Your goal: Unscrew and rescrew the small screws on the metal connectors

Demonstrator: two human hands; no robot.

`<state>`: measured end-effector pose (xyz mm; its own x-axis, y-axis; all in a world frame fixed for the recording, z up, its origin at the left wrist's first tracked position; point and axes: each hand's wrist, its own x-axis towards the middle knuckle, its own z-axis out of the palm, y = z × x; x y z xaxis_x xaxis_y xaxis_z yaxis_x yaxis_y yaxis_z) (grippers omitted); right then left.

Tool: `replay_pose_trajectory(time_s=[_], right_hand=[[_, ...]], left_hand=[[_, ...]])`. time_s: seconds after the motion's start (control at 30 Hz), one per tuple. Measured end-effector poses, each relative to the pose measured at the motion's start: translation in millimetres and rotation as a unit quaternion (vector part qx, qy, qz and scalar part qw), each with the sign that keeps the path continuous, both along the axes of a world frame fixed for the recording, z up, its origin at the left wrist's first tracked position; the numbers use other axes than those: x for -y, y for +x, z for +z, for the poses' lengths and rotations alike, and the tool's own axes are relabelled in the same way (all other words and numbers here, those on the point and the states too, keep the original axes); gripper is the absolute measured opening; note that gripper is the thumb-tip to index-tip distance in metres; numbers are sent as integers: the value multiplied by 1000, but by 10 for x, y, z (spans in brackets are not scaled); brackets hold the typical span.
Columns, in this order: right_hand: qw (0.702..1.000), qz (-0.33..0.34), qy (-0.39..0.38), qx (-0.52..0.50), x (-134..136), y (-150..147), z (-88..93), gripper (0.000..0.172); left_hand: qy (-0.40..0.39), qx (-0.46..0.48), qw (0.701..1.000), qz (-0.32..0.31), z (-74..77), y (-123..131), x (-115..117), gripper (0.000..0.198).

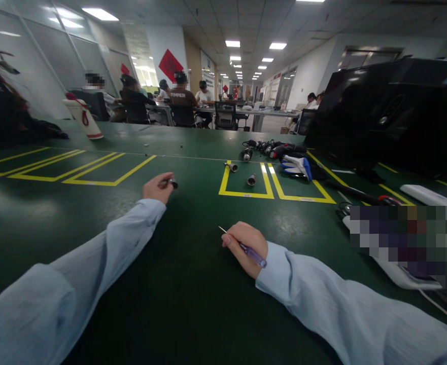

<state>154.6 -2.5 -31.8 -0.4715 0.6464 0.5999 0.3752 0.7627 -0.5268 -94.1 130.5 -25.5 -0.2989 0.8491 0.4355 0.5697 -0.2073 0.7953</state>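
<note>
Past our sleeves (54, 289), our left hand (156, 188) pinches a fitting (174, 183), right hand (249, 242) a screwdriver (260, 260). The cup (89, 125) hides its inside.

"PUMPKIN" on back of brown shirt (184, 100); tape labels (247, 195) (too small) unreadable.

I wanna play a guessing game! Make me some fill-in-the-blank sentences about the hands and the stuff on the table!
1. The right hand holds a screwdriver with a ____ handle.
2. The ____ hand holds a small metal part.
3. The outlines marked on the green tabletop are ____.
4. Seen from here, the blue-and-white glove lies to the ____ of the metal part inside an outline.

Missing words: purple; left; yellow; right.
</note>
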Motion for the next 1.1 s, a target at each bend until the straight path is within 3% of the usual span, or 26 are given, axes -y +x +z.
replay_pose_trajectory(time_s=[0.13,0.27,0.37,0.57,0.67,0.77,0.8,0.83,0.9,0.97,1.03,1.1], right_hand=[[1000,-6,-18,6,5,-8,2,25],[1000,4,-7,-6,-32,-17,-32,26],[1000,11,-3,-11,-71,-19,-62,26],[1000,11,-6,-8,-34,-22,-40,26],[1000,-13,-5,-1,-44,8,-18,24],[994,-108,28,-21,-245,88,-24,22],[985,-162,46,-26,-364,127,-31,21],[977,-204,50,-38,-504,170,-38,20],[961,-267,53,-52,-822,262,-52,16],[949,-307,50,-51,-1140,345,-61,9],[945,-324,40,-33,-1414,404,-69,9],[945,-327,23,-7,-1619,434,-83,18]], left_hand=[[16,-35,998,40,80,-569,-221,36],[19,-52,996,64,127,-809,-234,35],[13,-69,995,76,122,-824,-222,38],[3,-185,969,166,164,-712,-102,61],[38,-232,961,146,189,-586,12,68],[66,-287,954,58,112,-282,209,57],[74,-304,950,13,66,-134,309,50],[90,-330,937,-73,17,28,428,45],[76,-389,877,-271,-65,363,701,43],[25,-444,777,-445,-104,642,962,47],[1,-446,759,-475,-96,815,1142,50],[-12,-439,762,-476,-63,878,1216,52]])
